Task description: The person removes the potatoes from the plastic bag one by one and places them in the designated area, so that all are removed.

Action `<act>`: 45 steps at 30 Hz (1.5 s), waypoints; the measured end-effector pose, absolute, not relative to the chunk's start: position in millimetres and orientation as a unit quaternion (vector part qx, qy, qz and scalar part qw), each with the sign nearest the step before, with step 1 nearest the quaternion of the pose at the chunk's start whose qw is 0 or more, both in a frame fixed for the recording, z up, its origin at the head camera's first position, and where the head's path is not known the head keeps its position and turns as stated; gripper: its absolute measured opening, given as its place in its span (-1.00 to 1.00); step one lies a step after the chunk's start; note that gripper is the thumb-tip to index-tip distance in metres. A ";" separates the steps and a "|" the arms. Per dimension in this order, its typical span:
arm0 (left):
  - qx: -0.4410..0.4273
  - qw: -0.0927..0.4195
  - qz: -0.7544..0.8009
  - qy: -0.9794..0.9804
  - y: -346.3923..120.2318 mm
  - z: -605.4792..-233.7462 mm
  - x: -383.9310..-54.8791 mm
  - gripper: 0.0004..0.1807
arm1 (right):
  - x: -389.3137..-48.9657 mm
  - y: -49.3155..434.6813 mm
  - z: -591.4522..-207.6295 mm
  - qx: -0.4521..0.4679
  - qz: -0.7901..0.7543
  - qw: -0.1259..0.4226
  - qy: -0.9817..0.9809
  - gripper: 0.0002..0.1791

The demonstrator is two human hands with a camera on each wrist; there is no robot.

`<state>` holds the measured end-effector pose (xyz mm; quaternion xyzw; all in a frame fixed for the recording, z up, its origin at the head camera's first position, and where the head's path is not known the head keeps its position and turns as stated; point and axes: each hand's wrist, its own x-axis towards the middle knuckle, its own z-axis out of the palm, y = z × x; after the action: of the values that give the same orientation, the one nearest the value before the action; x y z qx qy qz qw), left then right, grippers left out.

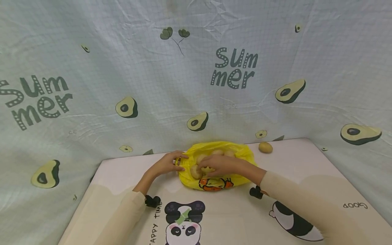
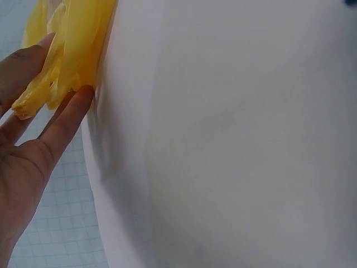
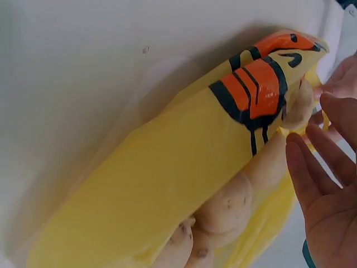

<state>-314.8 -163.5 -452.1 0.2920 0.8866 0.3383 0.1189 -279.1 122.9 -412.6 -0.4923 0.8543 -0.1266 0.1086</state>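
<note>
Smooth table (image 1: 235, 217): left hand (image 1: 167, 164) grips plastic bag (image 1: 218, 183), right hand (image 1: 221, 164) relaxed over round potatoes (image 1: 195, 172).

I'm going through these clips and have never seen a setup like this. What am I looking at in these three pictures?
There is no robot: these are a person's bare hands. The wide picture comes from a camera on the head, looking forward and down; the other two come from cameras on the left and right wrists. On the table lies a yellow bag with potatoes inside, and a lone potato sits apart, to its right. The left hand holds the bag's left end. The right hand reaches over the bag's opening, its fingers by the potatoes; I can't see it gripping one.
</note>
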 end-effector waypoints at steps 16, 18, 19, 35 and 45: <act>0.288 0.118 0.336 0.889 -164.0 -453.0 -313.0 -0.47 | -294.6 95.0 -418.8 -0.514 -0.082 0.112 0.846 -0.62; 0.292 0.114 0.335 0.889 -164.5 -453.0 -313.3 -0.47 | -298.6 91.3 -419.4 -0.518 -0.076 0.115 0.844 -0.62; 0.294 0.113 0.335 0.888 -164.6 -453.0 -313.5 -0.47 | -300.9 89.6 -419.9 -0.521 -0.073 0.117 0.842 -0.63; 0.307 0.107 0.335 0.885 -162.2 -451.3 -314.5 -0.47 | -309.7 83.2 -416.5 -0.535 -0.032 0.135 0.834 -0.59; 0.295 0.109 0.330 0.890 -162.5 -453.2 -314.2 -0.49 | -306.7 83.4 -423.5 -0.554 0.005 0.116 0.824 -0.62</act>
<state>-314.2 -162.5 -453.2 0.2950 0.8901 0.3299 0.1090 -306.7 83.4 -423.5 -0.5544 0.8241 0.0047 0.1158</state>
